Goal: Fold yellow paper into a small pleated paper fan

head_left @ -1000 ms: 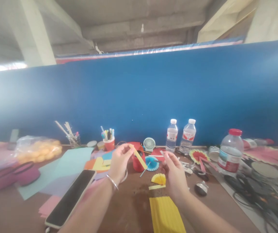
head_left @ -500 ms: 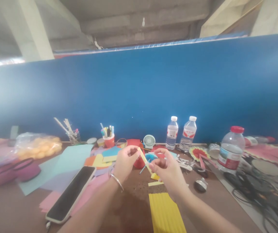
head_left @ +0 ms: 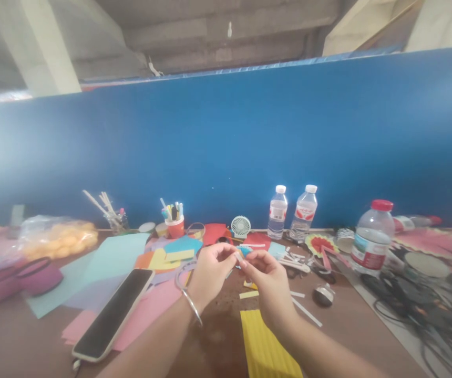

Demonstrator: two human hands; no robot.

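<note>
My left hand [head_left: 215,273], with a silver bangle at the wrist, is closed in a pinch on a small pale paper strip [head_left: 239,257]. My right hand [head_left: 267,278] pinches the same strip from the other side, and the fingertips of both hands nearly meet. Most of the strip is hidden by the fingers. Just behind them a bit of a blue paper piece [head_left: 245,251] shows. Beneath my right forearm lies a yellow corrugated sheet [head_left: 265,341]. A short yellow strip [head_left: 248,295] and thin white strips [head_left: 307,312] are on the table around my right hand.
A phone [head_left: 113,312] lies on coloured paper sheets [head_left: 111,257] at left. Along the blue partition stand a cup of pens [head_left: 175,227], a small fan [head_left: 240,226] and water bottles [head_left: 277,212]. A red-capped bottle [head_left: 373,239] and black cables [head_left: 399,299] occupy the right.
My hands have come closer together. The strip, stretched out between them before, is now mostly covered by my fingers. White strips beside my right arm have come into view.
</note>
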